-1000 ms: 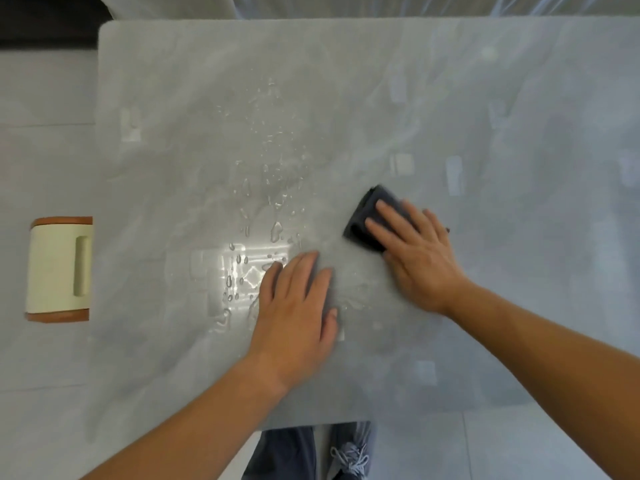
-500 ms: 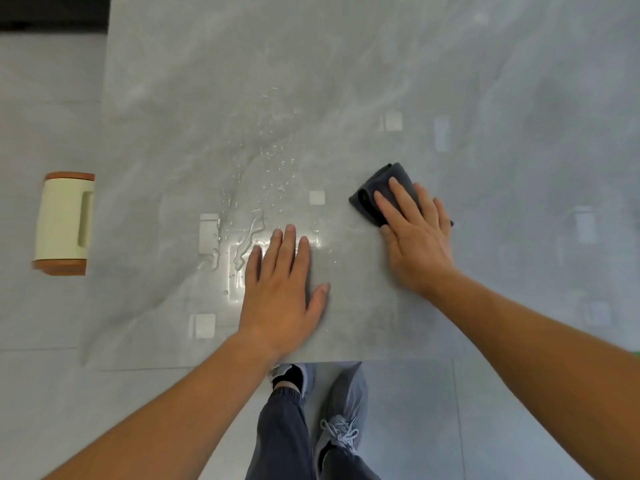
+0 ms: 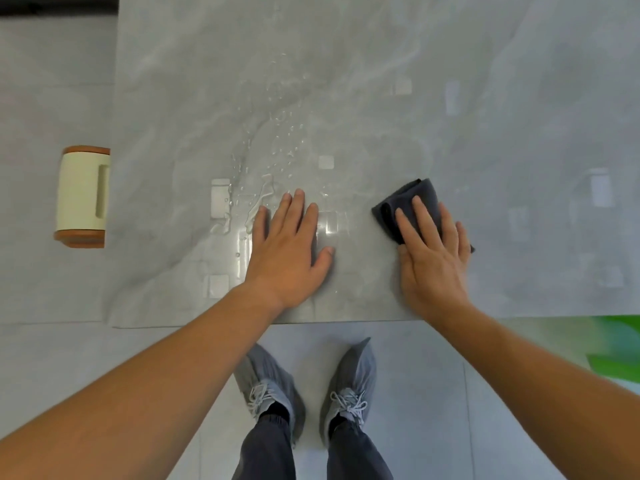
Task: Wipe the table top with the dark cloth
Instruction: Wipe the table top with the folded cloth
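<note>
A folded dark grey cloth (image 3: 398,202) lies on the grey marble table top (image 3: 381,98), near its front edge. My right hand (image 3: 433,251) presses flat on the cloth with straight fingers and covers its near part. To the left of it, my left hand (image 3: 291,244) rests flat on the bare table, fingers straight. Water drops and a small puddle (image 3: 263,192) spread just beyond and left of the left hand's fingertips.
A cream seat with a brown wooden rim (image 3: 83,197) stands at the table's left edge. My feet in grey shoes (image 3: 304,386) stand on the tiled floor below the front edge. Something green (image 3: 616,344) shows at the right.
The view has tilted down, so the table's front edge and my feet show more. My right hand and the cloth have slid to the right, away from my left hand, which stays flat.
</note>
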Motion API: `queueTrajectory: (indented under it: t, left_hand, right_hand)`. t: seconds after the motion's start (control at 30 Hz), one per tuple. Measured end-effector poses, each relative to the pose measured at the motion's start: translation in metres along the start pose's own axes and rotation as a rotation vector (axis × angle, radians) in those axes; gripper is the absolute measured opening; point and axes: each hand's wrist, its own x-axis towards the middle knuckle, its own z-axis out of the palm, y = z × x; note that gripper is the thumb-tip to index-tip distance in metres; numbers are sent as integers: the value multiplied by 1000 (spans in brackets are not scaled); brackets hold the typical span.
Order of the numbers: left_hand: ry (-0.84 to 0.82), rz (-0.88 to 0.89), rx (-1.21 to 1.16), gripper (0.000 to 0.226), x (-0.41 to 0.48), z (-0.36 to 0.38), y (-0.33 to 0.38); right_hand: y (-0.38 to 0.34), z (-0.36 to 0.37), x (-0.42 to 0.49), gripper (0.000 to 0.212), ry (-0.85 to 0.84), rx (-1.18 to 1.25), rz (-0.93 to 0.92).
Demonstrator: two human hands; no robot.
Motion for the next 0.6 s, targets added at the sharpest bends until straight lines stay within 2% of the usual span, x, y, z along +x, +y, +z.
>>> queueTrajectory:
  t: [0.13,0.27,0.37,0.5,0.6]
  left_hand:
    - [69,33,-88,65,-12,0,-9]
    - [114,-109,-84,64,-24,-4,-34]
    - [94,-193,-53,63,-26,-8,-59]
    - [80,-157,-20,65,-28,-9,-76]
    - [69,-155,-11,67,-28,-11,-79]
  right_hand:
    - [-39,20,-59,57,-37,-50,-229]
    - [-54,24,-60,57,-105,-81,-355]
    - [-60,20,-3,54,-86,-69,-255]
    - [-80,24,60,55,-10,-38,-11]
    - [-96,31,34,56,-29,-67,-112]
